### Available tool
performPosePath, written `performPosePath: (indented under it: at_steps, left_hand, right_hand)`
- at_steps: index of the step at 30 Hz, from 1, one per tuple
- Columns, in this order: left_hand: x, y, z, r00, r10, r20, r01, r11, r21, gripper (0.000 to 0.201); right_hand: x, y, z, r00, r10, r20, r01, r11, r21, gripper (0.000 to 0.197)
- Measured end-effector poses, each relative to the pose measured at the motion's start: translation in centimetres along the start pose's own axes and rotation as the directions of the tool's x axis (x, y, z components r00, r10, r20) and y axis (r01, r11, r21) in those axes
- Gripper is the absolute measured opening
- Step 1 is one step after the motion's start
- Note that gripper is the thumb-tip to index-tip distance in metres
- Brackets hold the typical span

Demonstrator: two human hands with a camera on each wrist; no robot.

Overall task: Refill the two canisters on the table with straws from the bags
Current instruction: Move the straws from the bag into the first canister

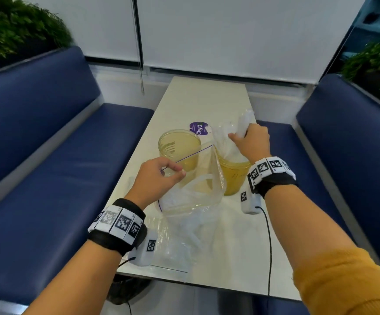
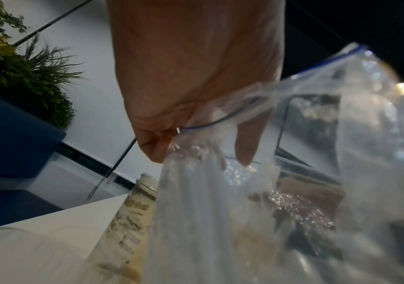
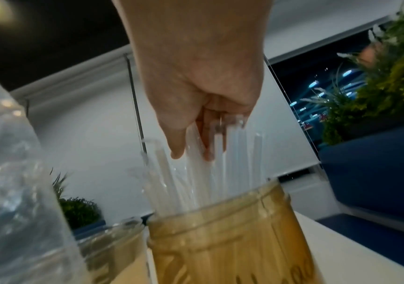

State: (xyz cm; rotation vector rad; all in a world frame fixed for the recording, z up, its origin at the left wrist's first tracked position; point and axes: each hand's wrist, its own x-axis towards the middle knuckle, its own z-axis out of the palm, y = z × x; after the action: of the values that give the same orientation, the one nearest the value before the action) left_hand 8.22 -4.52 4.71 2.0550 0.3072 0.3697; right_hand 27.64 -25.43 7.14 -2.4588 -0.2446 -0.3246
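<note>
Two yellowish clear canisters stand mid-table: the left canister [image 1: 179,146] looks empty, the right canister [image 1: 234,176] [image 3: 232,240] has straws standing in it. My right hand [image 1: 250,139] [image 3: 203,107] grips a bundle of clear straws [image 3: 210,169] whose lower ends are inside the right canister. My left hand [image 1: 161,176] [image 2: 171,138] pinches the zip edge of a clear bag [image 1: 195,178] [image 2: 257,192] held up in front of the canisters. A second clear bag [image 1: 177,242] with straws lies flat near the table's front edge.
A purple round lid [image 1: 199,128] lies behind the canisters on the white table [image 1: 202,98]. Blue bench seats [image 1: 48,167] run along both sides. Plants [image 1: 14,26] stand behind the backrests. Window blinds with a cord hang at the far end.
</note>
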Motion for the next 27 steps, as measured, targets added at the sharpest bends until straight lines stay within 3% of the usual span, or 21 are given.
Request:
performPosePath:
  at_steps: [3,6,8,10,13,15,19,21,24,27]
  left_hand:
    - [0.0,0.0,-0.1,1.000,0.000,0.005,0.000,1.000,-0.004,0.011]
    - [0.0,0.2,-0.3,1.000,-0.014,-0.004,0.014,1.000,0.007,0.011]
    - [0.0,0.4,-0.4,1.000,-0.010,-0.003,0.010,1.000,0.014,0.011]
    - [0.0,0.7,-0.4,1.000,-0.005,0.005,0.005,1.000,0.008,0.012]
    - [0.2,1.2,-0.4,1.000,0.009,0.029,-0.009,1.000,0.016,0.010]
    - [0.2,1.5,-0.5,0.999,0.025,0.046,-0.027,0.999,0.039,0.009]
    - [0.2,2.1,-0.8,0.998,0.028,0.049,-0.031,0.997,0.068,0.017]
    - [0.0,2.4,-1.0,0.998,0.026,0.055,-0.029,0.998,0.048,0.018]
    - [-0.2,2.3,-1.1,0.997,0.044,0.060,-0.047,0.998,0.041,0.019]
    - [0.1,2.2,-1.2,0.997,0.034,0.072,-0.039,0.997,0.066,0.023]
  right_hand:
    - [-0.6,0.2,0.3,0.999,0.021,-0.024,-0.019,0.998,0.063,0.044]
    - [0.1,-0.2,-0.5,0.990,-0.022,-0.143,0.046,0.985,0.167,0.058]
    - [1.1,-0.6,-1.1,0.972,-0.089,-0.218,0.130,0.974,0.185,0.061]
    - [2.3,-0.8,-1.2,0.953,-0.220,-0.208,0.245,0.964,0.104,0.061]
    - [4.0,-1.6,-0.7,0.897,-0.441,-0.010,0.437,0.893,-0.109,0.058]
    - [4.6,-2.1,0.1,0.850,-0.497,0.176,0.527,0.812,-0.251,0.054]
    - [3.9,-1.1,1.9,0.788,-0.401,0.467,0.603,0.655,-0.456,0.042]
    - [3.2,-0.4,2.4,0.776,-0.337,0.533,0.618,0.573,-0.538,0.041]
    - [3.7,-1.4,2.1,0.852,-0.347,0.391,0.516,0.683,-0.517,0.041]
    - [4.5,-2.8,2.2,0.849,-0.495,0.185,0.522,0.732,-0.439,0.036]
